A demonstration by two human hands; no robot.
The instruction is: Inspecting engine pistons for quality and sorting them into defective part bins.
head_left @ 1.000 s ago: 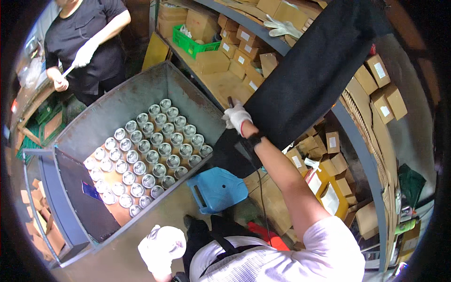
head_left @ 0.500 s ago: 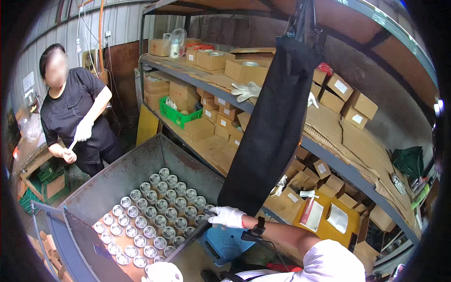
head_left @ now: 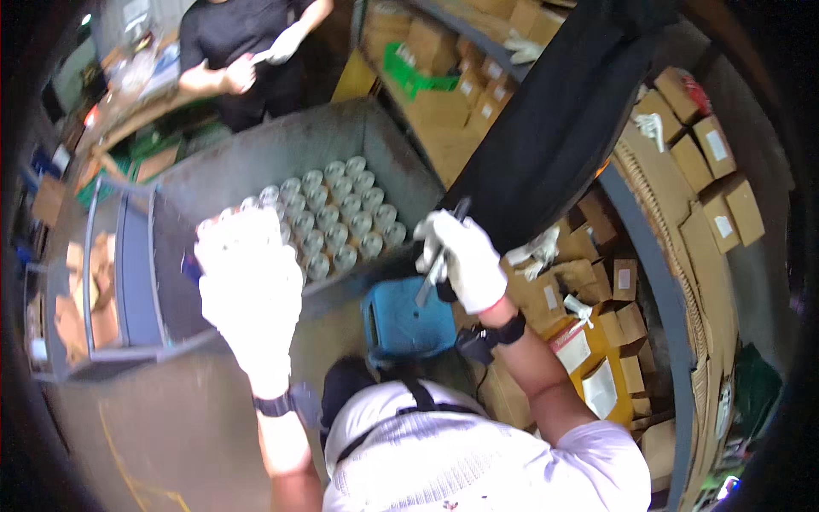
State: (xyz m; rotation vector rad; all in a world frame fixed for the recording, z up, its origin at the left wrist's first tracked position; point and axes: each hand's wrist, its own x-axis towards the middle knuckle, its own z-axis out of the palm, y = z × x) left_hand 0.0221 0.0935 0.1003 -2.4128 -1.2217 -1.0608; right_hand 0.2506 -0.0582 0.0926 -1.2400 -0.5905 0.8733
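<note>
Your right hand, just past twelve, grips a slim grey tool — hold it firmly, lower end clear of your left hand at ten o'clock, glare-washed, finger spread unreadable. Silver-topped cans sit at eleven.

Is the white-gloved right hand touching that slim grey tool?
Touching: the head view shows the right hand wrapped around the slim grey tool, ends protruding.

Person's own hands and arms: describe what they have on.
Left hand: white glove, washed out by glare; dark wristband. Right hand: white glove with reddish cuff edge; black wristband. The right arm's short sleeve is pale.
</note>
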